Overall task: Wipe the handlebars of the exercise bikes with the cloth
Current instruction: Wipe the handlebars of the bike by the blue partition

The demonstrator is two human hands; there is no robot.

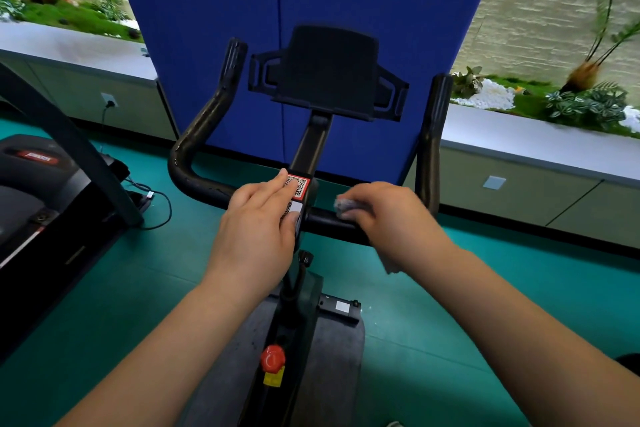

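A teal floor (433, 333) fills the lower frame, meeting low grey cabinets (540, 191) topped with planted moss beds at upper left and upper right. A blue padded panel (311, 3) stands at top centre. A treadmill (38, 191) sits at the left edge. In the centre, the exercise bike's black handlebars (194, 152) curve upward around a tablet holder (329, 69). The left hand (256, 222) rests on the stem, fingers straight and together over a QR sticker (298, 185). The right hand (388, 215) curls around the right side of the crossbar, clutching the cloth (346, 206) against it.
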